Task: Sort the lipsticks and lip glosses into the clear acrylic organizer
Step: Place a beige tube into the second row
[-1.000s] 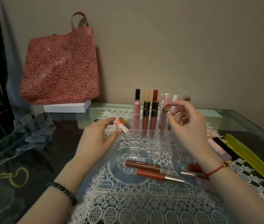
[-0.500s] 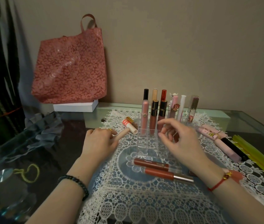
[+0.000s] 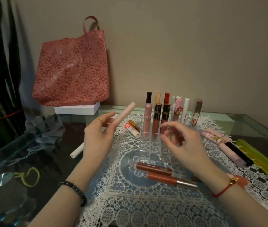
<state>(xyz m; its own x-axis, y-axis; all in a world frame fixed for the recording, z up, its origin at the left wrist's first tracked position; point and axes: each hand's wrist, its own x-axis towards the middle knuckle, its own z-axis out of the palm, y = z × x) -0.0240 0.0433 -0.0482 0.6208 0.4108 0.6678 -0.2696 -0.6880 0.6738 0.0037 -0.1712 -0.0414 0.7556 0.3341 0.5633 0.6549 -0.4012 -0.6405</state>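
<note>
Head view, forward and down over a glass bench (image 3: 238, 122) laid with a lace mat (image 3: 130, 202). A pale pink tube (image 3: 124, 114) is pinched in the fingers (image 3: 107, 117) of the left hand (image 3: 97, 141), raised clear of the bench and tilted up toward the far right, just left of the clear acrylic organizer (image 3: 149, 145). Motion blur obscures the exact contact of the fingers on the tube. The right hand (image 3: 184, 143) is held over the organizer's near right side with fingers loosely curled and apart; nothing is seen gripped in it.

The organizer's back rows are already filled with upright glosses (image 3: 156, 122), while its front cells appear vacant. Unsorted items lie flat around it: two brown-red glosses (image 3: 162, 174) on the mat in front, a short striped tube (image 3: 131, 129) to its left, a white tube (image 3: 77, 150) on bare glass further left, and pink and black tubes (image 3: 225, 148) at the right.

The step in hand is judged to be the carrying of a picked-up tube toward a free cell. The next move is expected to require that the tube be turned upright, aligned over an open front compartment, and lowered without the standing glosses being knocked; steadying of the organizer by the right hand may be needed.
</note>
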